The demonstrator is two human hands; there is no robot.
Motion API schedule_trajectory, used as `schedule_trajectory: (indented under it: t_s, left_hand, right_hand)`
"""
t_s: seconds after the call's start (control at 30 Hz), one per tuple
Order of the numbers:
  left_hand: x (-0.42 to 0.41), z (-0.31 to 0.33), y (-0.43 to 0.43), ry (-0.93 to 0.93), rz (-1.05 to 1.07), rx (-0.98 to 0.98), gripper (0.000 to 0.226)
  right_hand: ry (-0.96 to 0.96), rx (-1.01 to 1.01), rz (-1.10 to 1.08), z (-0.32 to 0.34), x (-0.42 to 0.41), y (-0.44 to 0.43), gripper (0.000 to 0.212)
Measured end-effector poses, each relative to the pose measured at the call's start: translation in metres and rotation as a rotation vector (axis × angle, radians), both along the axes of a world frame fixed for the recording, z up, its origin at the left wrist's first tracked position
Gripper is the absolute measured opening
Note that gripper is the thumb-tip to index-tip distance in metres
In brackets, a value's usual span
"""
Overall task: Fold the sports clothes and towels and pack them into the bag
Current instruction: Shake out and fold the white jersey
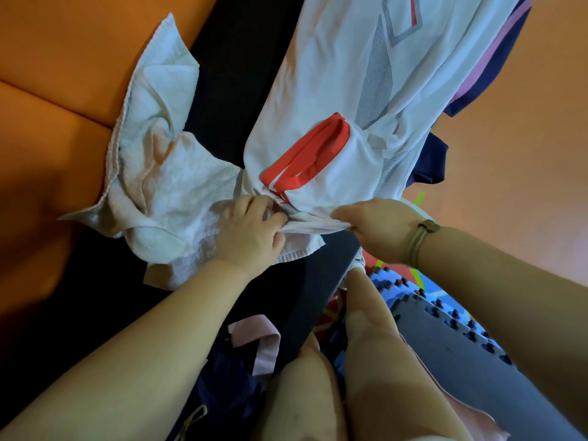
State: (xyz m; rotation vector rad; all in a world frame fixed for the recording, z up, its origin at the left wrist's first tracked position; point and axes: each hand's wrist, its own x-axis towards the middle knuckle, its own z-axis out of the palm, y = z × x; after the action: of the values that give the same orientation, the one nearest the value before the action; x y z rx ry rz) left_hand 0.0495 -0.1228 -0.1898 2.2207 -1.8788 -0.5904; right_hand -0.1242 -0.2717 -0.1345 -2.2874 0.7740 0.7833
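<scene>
A white sports shirt (343, 90) with a red collar and grey stripes lies stretched over a black bench. My left hand (251, 227) pinches its near edge beside the collar, and my right hand (378, 227) grips the same edge a little to the right. A crumpled white towel (162, 173) lies to the left, partly under my left hand. A navy garment with a pink stripe (496, 65) shows from under the shirt at the right. A dark navy bag with pale pink handles (251, 345) sits low in the middle, beside my knees.
The black bench (229, 58) runs from top to bottom between orange padded surfaces (63, 74). Blue and grey interlocking floor mats (445, 319) lie at the lower right. My bare legs (359, 361) fill the bottom centre.
</scene>
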Motion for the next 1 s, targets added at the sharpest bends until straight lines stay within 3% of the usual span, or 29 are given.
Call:
schedule_trajectory:
  t_s: [0.2, 0.3, 0.43, 0.5, 0.57, 0.67, 0.73, 0.87, 1.0]
  left_hand:
    - [0.012, 0.020, 0.007, 0.209, 0.050, -0.230, 0.020]
    - [0.021, 0.033, 0.017, 0.258, 0.022, -0.235, 0.018]
    - [0.029, 0.050, 0.010, 0.182, -0.260, -0.143, 0.018]
    - [0.025, 0.059, 0.002, 0.205, -0.208, 0.001, 0.024]
    - [0.025, 0.057, -0.003, 0.104, -0.231, -0.060, 0.043]
    - [0.028, 0.070, -0.011, 0.143, -0.328, -0.142, 0.026]
    - [0.032, 0.078, -0.011, 0.150, -0.447, -0.220, 0.030]
    - [0.023, 0.103, -0.013, 0.238, -0.381, -0.206, 0.023]
    - [0.015, 0.127, -0.013, 0.250, -0.289, -0.144, 0.031]
  right_hand:
    - [-0.023, -0.005, -0.013, 0.011, -0.012, 0.002, 0.039]
    - [-0.047, -0.022, -0.017, 0.019, -0.018, 0.006, 0.045]
    - [-0.061, -0.024, -0.013, 0.028, -0.020, 0.010, 0.045]
    - [-0.044, -0.023, -0.042, 0.032, -0.022, 0.009, 0.044]
    - [-0.027, -0.025, -0.079, 0.036, -0.025, 0.008, 0.042]
    - [-0.022, 0.005, -0.187, 0.045, -0.028, 0.005, 0.037]
    - [-0.039, 0.045, -0.288, 0.054, -0.030, 0.003, 0.031]
    - [-0.030, 0.045, -0.341, 0.076, -0.033, 0.003, 0.022]
    - [-0.027, 0.044, -0.336, 0.104, -0.041, 0.008, 0.020]
